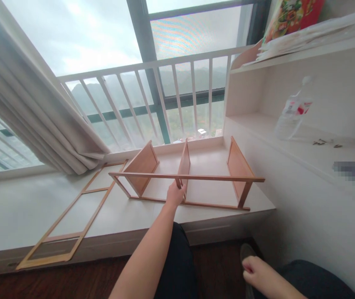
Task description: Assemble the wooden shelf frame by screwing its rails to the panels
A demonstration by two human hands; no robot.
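Observation:
A wooden shelf frame (215, 177) lies on its side on the white window ledge, with three panels joined to long rails. My left hand (175, 194) is closed around the frame at its middle panel, just under the upper rail. Low at the right, above the floor and well apart from the frame, my right hand (255, 269) has its fingers curled closed. What it holds, if anything, is hidden. To the left of the shelf frame, a second, flat wooden frame (94, 222) with crossbars rests on the ledge and sticks out past its front edge.
A white railing (146, 65) and windows stand behind the ledge (127, 218). A grey curtain (40, 95) hangs at the left. On the right, a white shelf unit holds a clear plastic bottle (292, 114) and several small dark pieces (321, 142). My foot is on the dark floor (215, 270).

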